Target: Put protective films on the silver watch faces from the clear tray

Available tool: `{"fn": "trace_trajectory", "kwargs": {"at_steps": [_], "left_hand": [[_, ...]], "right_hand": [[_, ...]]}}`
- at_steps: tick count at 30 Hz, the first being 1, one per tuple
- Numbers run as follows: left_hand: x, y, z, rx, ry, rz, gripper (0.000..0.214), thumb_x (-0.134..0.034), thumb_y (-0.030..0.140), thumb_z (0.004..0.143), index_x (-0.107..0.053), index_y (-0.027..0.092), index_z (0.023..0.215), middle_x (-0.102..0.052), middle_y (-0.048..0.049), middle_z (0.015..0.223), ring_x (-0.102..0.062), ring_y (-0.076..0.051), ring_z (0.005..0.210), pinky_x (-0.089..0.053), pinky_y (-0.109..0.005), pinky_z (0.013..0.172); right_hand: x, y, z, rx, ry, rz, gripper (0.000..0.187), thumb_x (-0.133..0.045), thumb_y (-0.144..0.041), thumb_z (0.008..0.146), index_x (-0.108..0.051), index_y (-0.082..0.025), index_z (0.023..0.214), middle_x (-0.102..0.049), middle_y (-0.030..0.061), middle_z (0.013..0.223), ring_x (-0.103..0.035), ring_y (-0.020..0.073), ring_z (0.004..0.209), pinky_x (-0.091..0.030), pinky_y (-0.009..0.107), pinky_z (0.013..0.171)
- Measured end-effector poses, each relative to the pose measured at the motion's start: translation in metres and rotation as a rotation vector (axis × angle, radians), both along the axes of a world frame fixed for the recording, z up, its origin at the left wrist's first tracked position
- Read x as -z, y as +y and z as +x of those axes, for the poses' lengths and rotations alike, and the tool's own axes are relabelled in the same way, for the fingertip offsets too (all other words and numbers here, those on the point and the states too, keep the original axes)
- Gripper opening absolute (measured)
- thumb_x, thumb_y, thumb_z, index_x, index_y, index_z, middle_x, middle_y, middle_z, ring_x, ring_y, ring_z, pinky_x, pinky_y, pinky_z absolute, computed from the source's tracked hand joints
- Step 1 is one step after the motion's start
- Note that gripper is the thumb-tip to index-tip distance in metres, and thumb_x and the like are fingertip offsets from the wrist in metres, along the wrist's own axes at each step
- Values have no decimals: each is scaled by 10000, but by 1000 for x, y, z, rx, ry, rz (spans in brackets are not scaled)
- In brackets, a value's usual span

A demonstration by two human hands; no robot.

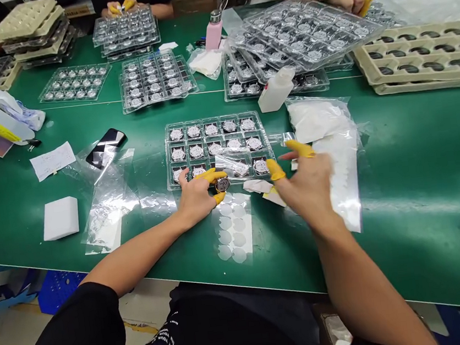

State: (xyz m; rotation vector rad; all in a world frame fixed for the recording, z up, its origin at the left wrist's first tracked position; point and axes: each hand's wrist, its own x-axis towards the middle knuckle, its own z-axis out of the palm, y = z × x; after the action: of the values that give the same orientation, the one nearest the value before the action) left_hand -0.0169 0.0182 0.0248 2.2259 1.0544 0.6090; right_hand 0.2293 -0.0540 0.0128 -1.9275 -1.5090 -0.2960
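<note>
Your left hand (195, 198) pinches a round, dark-rimmed silver disc (222, 184) in yellow finger cots (216, 174), its face tilted up toward you, with no long axis, just below the clear blister tray (216, 125). Your right hand (306, 183) spreads wide, empty.

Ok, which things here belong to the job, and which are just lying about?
In use: left hand, right hand, round metal disc, clear tray, sheet of round stickers.
Lying about: white foam block, phone, pink bottle.
</note>
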Motion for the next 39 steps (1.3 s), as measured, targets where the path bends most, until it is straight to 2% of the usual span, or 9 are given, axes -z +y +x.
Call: {"fn": "trace_trajectory", "kwargs": {"at_steps": [6,11,14,17,20,25,30,34,39], "left_hand": [[8,0,0,42,-75,15,417,-755,194,810,-703,286,1214,-793,-38,1158,-729,-236,1071,-217,-540,1194],[3,0,-6,43,-252,168,330,-818,282,762,-756,265,1086,-745,-96,1263,-641,-301,1295,-222,-549,1208],[-3,1,-9,184,-293,163,344,-865,333,700,-770,258,1022,-755,-112,1221,-589,-341,1369,-181,-599,1244],[1,1,-8,342,-424,66,321,-832,326,734,-761,236,1034,-793,-93,1108,-712,-288,1194,-368,-568,1199],[8,0,-6,326,-531,51,298,-782,292,790,-761,224,1079,-808,-76,1044,-741,-246,1127,-554,-474,1069],[10,-2,-7,355,-489,53,247,-740,237,823,-774,244,1068,-812,-42,1032,-752,-215,1091,-570,-452,1091],[7,-4,-7,424,-356,13,184,-775,250,786,-784,280,967,-818,-31,967,-761,-214,1038,-551,-476,1101],[7,-7,-7,439,-303,94,224,-771,254,797,-776,279,1020,-817,-34,1005,-744,-228,1107,-430,-555,1211],[12,-9,-9,482,-415,154,291,-717,215,861,-739,237,1150,-804,-52,1105,-746,-205,1121,-579,-446,1097]], "right_hand": [[21,10,-42,-149,189,-82,184,-671,-369,856,-626,-215,947,-703,118,1055,-584,326,1024,-461,564,895],[0,4,-31,-414,750,-49,388,-694,-413,886,-562,-278,1225,-669,21,920,-678,195,749,-596,400,717],[-15,-6,-30,-524,941,-121,426,-738,-462,872,-597,-279,1229,-683,23,920,-705,182,700,-623,371,685],[-24,-13,-34,-543,906,-150,355,-750,-471,870,-663,-260,1142,-713,53,953,-727,214,833,-635,406,795],[-30,-17,-38,-510,671,-129,285,-699,-452,910,-697,-264,1126,-682,81,1036,-688,225,936,-611,432,863],[-40,-18,-43,-427,299,17,333,-741,-391,859,-701,-270,1167,-602,139,1206,-622,303,1130,-563,519,956],[-39,-19,-47,-511,551,-72,251,-683,-318,915,-660,-256,1156,-735,56,951,-710,209,845,-619,410,809],[-33,-18,-45,-506,727,-147,252,-703,-374,900,-653,-234,1105,-754,60,920,-730,209,838,-630,373,767],[-31,-19,-42,-512,648,-215,148,-674,-348,916,-670,-229,1005,-730,44,850,-697,190,740,-610,361,711]]}}
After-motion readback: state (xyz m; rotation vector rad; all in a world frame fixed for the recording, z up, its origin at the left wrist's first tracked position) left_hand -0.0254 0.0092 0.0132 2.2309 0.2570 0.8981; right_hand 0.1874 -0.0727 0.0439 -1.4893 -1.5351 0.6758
